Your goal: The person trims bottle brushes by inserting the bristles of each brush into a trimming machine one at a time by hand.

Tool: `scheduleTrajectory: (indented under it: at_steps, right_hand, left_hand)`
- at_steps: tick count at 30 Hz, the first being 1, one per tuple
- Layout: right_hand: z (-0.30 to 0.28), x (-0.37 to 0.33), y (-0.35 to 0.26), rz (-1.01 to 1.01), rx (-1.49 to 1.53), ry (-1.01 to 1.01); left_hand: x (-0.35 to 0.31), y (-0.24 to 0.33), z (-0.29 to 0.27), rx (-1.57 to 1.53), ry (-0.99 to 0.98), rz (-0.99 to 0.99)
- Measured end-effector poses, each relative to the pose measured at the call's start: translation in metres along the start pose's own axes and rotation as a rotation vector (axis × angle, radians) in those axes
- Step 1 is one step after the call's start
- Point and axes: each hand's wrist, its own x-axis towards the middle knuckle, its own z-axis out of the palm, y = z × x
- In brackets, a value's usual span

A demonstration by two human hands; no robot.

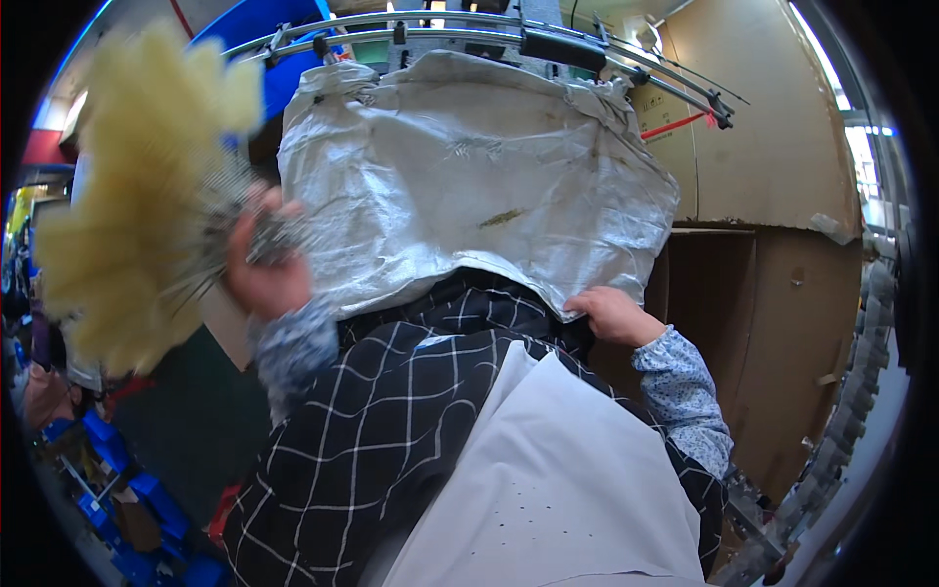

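Observation:
My left hand (269,269) is raised at the left, closed round a bundle of thin wire-like stems with pale yellow, translucent, petal-shaped ends (137,205). The bundle is smeared by motion, so its exact kind is not plain. A creased, shiny white sheet (440,176) lies in front of me, with a small brown-green stain near its middle. Its near edge falls over my lap. At the sheet's near right corner, my right hand (621,318) pinches the edge between thumb and fingers.
Metal rails (469,29) with black clamps run behind the sheet. Large cardboard boxes (773,127) stand at the right, and a red rod (675,125) juts out beside them. Blue bins (156,509) sit low at the left. A checked black cloth (372,430) and white fabric (567,470) cover my lap.

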Motion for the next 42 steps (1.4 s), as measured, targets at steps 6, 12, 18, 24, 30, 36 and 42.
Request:
scheduleTrajectory:
  at_steps: [6, 12, 18, 24, 30, 36, 42]
  right_hand:
    - [-0.057, 0.027, 0.007, 0.128, 0.122, -0.508]
    - [-0.065, 0.160, -0.024, -0.185, 0.542, 0.041]
    - [-0.047, 0.272, -0.061, -0.212, 1.206, -0.049]
    - [-0.022, 0.272, -0.074, -0.488, 0.932, 0.181]
    - [-0.004, 0.326, -0.058, -0.541, 0.848, 0.377]
    - [-0.019, 0.330, -0.058, -0.607, 1.000, 0.435]
    - [-0.040, 0.288, -0.057, -0.674, 1.075, 0.487]
  left_hand:
    - [0.019, -0.119, -0.059, 0.525, 0.323, 0.062]
    - [0.002, -0.154, -0.097, 0.549, 0.470, -0.114]
    - [-0.019, -0.149, -0.093, 0.400, 0.421, -0.504]
    - [-0.028, -0.136, -0.110, 0.155, 0.493, -0.562]
    - [0.016, -0.162, -0.161, -0.045, 0.462, -0.637]
    - [0.007, -0.128, -0.080, 0.269, 0.408, -0.759]
    - [-0.048, 0.004, 0.027, 0.653, -0.057, -1.107]
